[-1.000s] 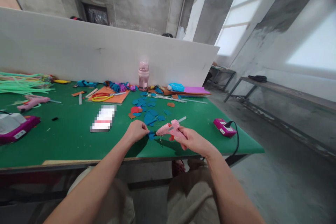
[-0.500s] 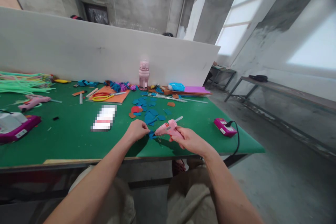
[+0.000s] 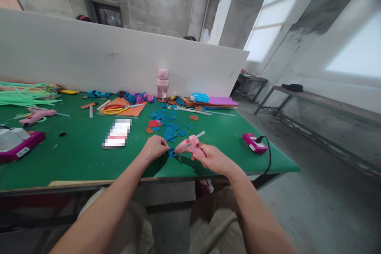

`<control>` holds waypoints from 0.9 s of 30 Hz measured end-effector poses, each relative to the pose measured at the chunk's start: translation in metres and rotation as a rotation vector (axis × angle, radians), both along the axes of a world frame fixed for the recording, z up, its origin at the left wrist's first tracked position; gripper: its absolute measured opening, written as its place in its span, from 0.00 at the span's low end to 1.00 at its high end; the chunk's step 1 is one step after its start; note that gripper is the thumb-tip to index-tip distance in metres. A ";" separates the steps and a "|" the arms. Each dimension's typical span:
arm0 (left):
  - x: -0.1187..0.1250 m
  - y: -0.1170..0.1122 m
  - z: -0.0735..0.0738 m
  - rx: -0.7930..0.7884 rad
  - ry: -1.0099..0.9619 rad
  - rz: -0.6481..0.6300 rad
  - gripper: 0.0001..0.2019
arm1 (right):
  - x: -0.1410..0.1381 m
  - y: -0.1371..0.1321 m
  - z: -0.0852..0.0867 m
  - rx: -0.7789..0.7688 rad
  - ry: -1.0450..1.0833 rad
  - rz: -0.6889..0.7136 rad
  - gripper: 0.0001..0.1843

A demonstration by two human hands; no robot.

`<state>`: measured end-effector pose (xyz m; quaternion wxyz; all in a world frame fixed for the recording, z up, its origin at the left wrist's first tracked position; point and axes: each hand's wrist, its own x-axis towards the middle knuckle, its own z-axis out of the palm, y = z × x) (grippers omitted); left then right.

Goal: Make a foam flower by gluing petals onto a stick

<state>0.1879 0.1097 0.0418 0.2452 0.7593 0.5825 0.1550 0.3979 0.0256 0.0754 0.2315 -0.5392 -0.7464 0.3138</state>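
My right hand (image 3: 212, 159) grips a pink glue gun (image 3: 190, 144) just above the green table (image 3: 74, 154), its nozzle pointing left at a small blue foam piece (image 3: 172, 152). My left hand (image 3: 154, 147) is closed in a pinch on that blue piece. A glue stick juts from the back of the gun. More blue foam pieces (image 3: 170, 129) lie scattered just beyond my hands.
A pink power strip (image 3: 254, 143) with a black cable sits near the table's right edge. Orange-handled scissors (image 3: 117, 109), a pink bottle (image 3: 162, 83), a second glue gun (image 3: 37, 116) and green strips lie further back. A white partition (image 3: 89, 59) runs behind the table.
The glue gun and my right hand have shifted slightly left and up toward the blue piece. My left hand has stayed put.
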 end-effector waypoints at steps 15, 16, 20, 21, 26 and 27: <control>0.000 0.000 -0.001 0.006 -0.014 0.003 0.10 | -0.001 -0.001 0.000 0.006 0.000 0.002 0.10; 0.000 0.000 -0.002 0.007 -0.011 0.004 0.10 | -0.001 -0.001 0.000 0.006 -0.001 0.001 0.10; 0.000 0.001 -0.001 0.017 0.009 -0.011 0.10 | -0.002 -0.001 0.000 0.010 0.013 0.004 0.10; 0.000 0.000 -0.001 0.021 0.010 -0.014 0.10 | -0.002 -0.001 0.000 0.010 0.012 0.005 0.10; 0.000 -0.001 0.000 0.018 0.009 -0.007 0.10 | -0.002 -0.001 0.001 0.016 -0.019 -0.005 0.09; 0.000 -0.001 0.001 0.014 0.011 -0.004 0.09 | -0.002 -0.001 0.001 0.020 -0.024 -0.006 0.09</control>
